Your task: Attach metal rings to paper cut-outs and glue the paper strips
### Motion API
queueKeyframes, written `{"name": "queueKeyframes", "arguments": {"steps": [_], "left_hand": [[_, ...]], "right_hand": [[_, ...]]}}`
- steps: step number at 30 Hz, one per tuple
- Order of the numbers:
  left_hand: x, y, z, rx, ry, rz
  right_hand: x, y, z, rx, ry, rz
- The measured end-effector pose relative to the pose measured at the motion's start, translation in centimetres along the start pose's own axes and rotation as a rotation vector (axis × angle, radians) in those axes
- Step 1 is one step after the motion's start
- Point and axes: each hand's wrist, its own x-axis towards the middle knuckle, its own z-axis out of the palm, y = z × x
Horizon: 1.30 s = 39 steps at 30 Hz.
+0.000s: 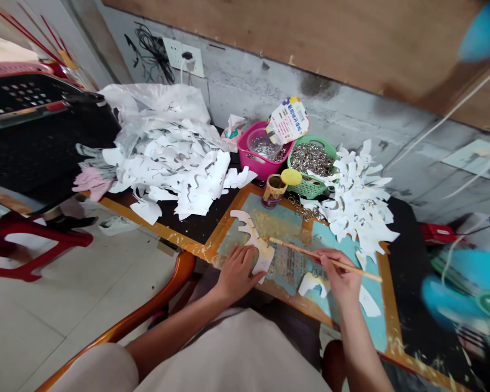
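Observation:
A white cut-out piece with a wavy, notched edge lies on the work board. My left hand rests on its near end, fingers laid out flat and thumb at the edge. Pinched in my right hand is a thin wooden stick, its far tip close to the piece's right edge; I cannot tell if they touch. Below my right hand, another white cut-out lies with small metal rings on it. Beyond the board stands an opened can with a yellow lid.
A large heap of white cut-outs covers the back left. A pink basket and a green basket full of metal rings stand by the wall. More cut-outs with rings are piled right. A blurred blue fan is at far right.

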Motion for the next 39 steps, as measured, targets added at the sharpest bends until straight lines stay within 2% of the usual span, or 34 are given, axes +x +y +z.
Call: {"name": "queueKeyframes", "arguments": {"steps": [6,11,14,21,26,30,35,39], "left_hand": [[-0.1,0.0,0.1,-0.003,0.007,-0.002],[-0.1,0.0,0.1,-0.001,0.024,0.003],[-0.2,0.0,0.2,-0.016,0.026,-0.006],[-0.2,-0.1,0.2,-0.018,0.009,-0.009],[-0.2,0.0,0.1,-0.029,0.006,-0.015],[-0.1,0.0,0.0,-0.027,-0.004,-0.018],[0.0,0.1,-0.2,-0.034,0.007,-0.019],[0.0,0.2,-0.2,-0.033,0.006,-0.018]], "right_hand": [[-0.4,-0.6,-1.8,0.038,0.022,-0.035],[-0.4,-0.5,-2.0,0.065,-0.045,0.006],[-0.5,-0.3,-1.9,0.116,0.008,0.018],[-0.3,-0.5,-0.7,0.032,-0.020,0.028],[0.1,-0.7,0.0,-0.005,0.033,-0.049],[0.4,-0.9,0.3,-0.016,0.006,-0.053],[1.0,-1.6,1.5,-0.097,-0.025,-0.165],[1.1,-1.6,1.6,-0.048,0.044,-0.183]]}}
